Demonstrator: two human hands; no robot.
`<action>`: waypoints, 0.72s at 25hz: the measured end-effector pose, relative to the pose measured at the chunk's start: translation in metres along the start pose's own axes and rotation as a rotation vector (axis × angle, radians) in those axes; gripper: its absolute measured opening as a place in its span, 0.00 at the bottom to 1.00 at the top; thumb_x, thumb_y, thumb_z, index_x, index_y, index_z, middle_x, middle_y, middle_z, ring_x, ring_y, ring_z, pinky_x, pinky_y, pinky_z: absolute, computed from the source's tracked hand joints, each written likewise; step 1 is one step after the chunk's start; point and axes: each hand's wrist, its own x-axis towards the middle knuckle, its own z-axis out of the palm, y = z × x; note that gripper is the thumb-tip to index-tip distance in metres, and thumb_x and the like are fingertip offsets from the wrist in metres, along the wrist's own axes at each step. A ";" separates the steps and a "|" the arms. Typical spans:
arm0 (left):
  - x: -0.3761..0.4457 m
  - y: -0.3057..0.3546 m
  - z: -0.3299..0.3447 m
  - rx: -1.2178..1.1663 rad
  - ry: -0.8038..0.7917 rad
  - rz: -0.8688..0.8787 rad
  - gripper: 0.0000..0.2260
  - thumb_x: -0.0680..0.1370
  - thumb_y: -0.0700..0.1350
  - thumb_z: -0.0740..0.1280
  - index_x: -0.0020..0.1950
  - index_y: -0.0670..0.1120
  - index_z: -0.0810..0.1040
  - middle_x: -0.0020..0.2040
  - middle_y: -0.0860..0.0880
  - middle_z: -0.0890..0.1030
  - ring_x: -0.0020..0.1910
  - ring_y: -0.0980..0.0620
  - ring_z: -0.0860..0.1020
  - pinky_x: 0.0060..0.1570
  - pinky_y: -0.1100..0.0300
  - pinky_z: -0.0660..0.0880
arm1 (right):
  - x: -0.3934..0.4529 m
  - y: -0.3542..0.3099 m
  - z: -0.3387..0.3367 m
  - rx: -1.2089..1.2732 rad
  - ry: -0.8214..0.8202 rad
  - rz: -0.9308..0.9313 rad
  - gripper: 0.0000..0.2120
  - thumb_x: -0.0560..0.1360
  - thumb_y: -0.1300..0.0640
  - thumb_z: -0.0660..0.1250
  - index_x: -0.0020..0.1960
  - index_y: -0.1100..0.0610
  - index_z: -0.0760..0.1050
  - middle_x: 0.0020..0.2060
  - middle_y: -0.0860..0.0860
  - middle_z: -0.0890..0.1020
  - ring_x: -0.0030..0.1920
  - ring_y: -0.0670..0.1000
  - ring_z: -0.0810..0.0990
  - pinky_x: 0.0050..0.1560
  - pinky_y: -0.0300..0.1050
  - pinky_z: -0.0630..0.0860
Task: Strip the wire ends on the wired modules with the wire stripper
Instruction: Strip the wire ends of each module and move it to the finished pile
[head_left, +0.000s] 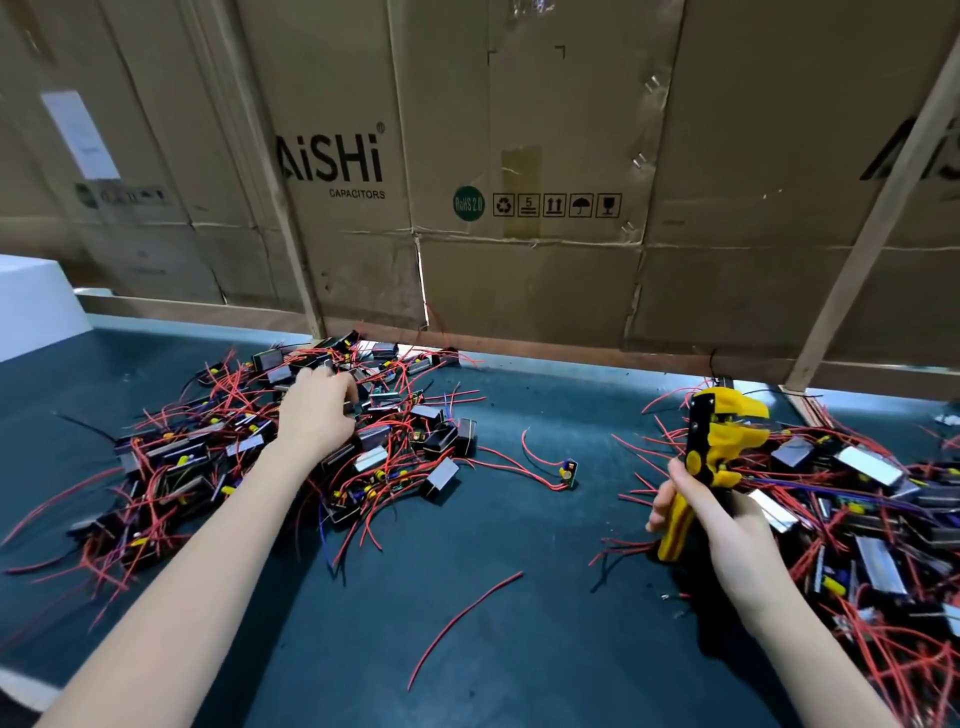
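Left hand (318, 410) reaching into module pile (270, 447) at ten o'clock, fingers curled over one module; right hand (711, 525) gripping wire stripper (711, 452), head pointing twelve o'clock.

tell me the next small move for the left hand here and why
Probably close the left hand on one module from the left pile and lift it toward the wire stripper. The hand is reaching into that pile, and whether it grips anything is unclear, while the right hand holds the stripper upright with no wire visible in its head.
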 end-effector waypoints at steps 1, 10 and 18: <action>0.000 0.004 -0.003 -0.083 0.009 0.027 0.06 0.72 0.40 0.72 0.46 0.48 0.80 0.44 0.49 0.79 0.51 0.45 0.78 0.46 0.53 0.76 | 0.000 0.000 0.000 0.001 -0.001 0.000 0.17 0.76 0.52 0.67 0.38 0.65 0.74 0.34 0.57 0.76 0.34 0.54 0.78 0.37 0.45 0.75; -0.003 0.031 -0.009 0.012 -0.316 -0.086 0.04 0.70 0.41 0.74 0.43 0.47 0.84 0.45 0.48 0.83 0.47 0.47 0.81 0.45 0.54 0.79 | 0.000 0.002 -0.002 0.019 -0.015 0.009 0.17 0.73 0.50 0.68 0.38 0.64 0.75 0.34 0.56 0.77 0.36 0.57 0.78 0.43 0.49 0.75; -0.019 0.021 -0.018 -0.293 -0.109 -0.136 0.16 0.73 0.37 0.71 0.60 0.44 0.80 0.49 0.45 0.85 0.52 0.46 0.81 0.57 0.53 0.76 | 0.000 0.003 -0.004 0.026 -0.024 -0.002 0.16 0.76 0.52 0.68 0.38 0.65 0.75 0.34 0.56 0.77 0.37 0.57 0.78 0.44 0.50 0.75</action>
